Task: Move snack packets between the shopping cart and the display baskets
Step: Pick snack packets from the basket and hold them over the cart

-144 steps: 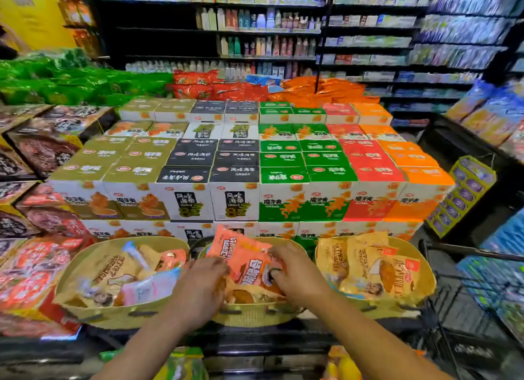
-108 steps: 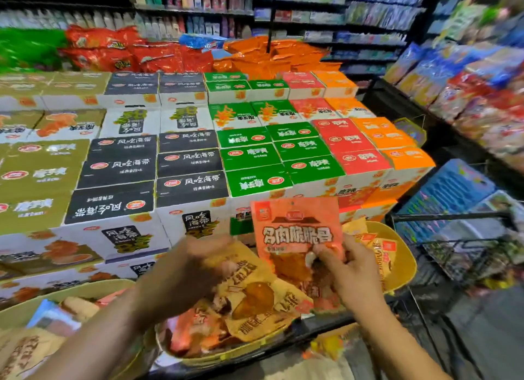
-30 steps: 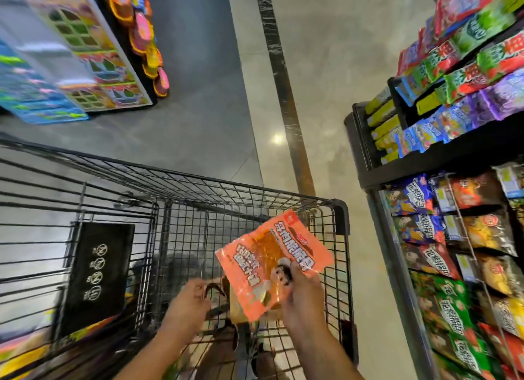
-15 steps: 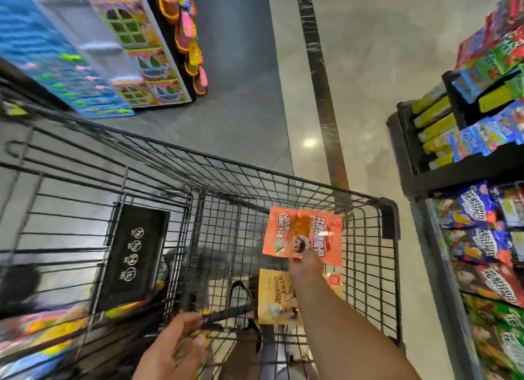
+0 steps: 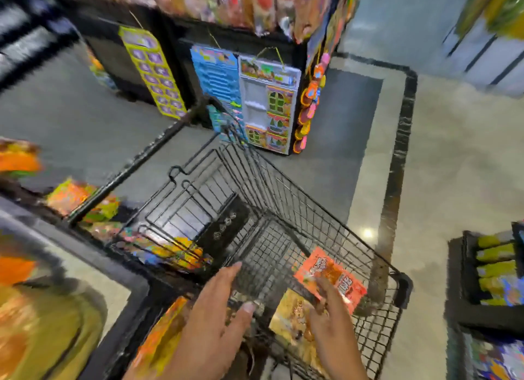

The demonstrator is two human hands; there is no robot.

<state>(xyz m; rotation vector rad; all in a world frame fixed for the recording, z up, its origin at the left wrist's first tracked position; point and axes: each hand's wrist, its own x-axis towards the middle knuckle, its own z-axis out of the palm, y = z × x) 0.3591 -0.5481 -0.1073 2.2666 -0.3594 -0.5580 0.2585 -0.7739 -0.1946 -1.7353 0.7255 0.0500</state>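
The black wire shopping cart (image 5: 309, 206) fills the middle of the blurred head view. An orange snack packet (image 5: 336, 279) hangs tilted over the cart's near right corner, right at the fingertips of my right hand (image 5: 333, 320), whose fingers are stretched out. Below it, a yellow snack packet (image 5: 289, 320) lies inside the cart. My left hand (image 5: 219, 308) hovers over the cart's near edge with fingers spread, holding nothing. A yellow display basket (image 5: 42, 340) shows at the lower left, smeared by motion.
Black display edge (image 5: 127, 289) runs between basket and cart. Hanging toy cards (image 5: 266, 104) and a snack rack stand beyond the cart's front. A shelf of packets (image 5: 493, 269) is at the right. Grey and beige floor (image 5: 453, 167) lies open to the right.
The view has swung left, bringing the basket side back in. My right hand's fingers have straightened at the orange packet, low over the cart. My left hand has lifted off the cart and spread.
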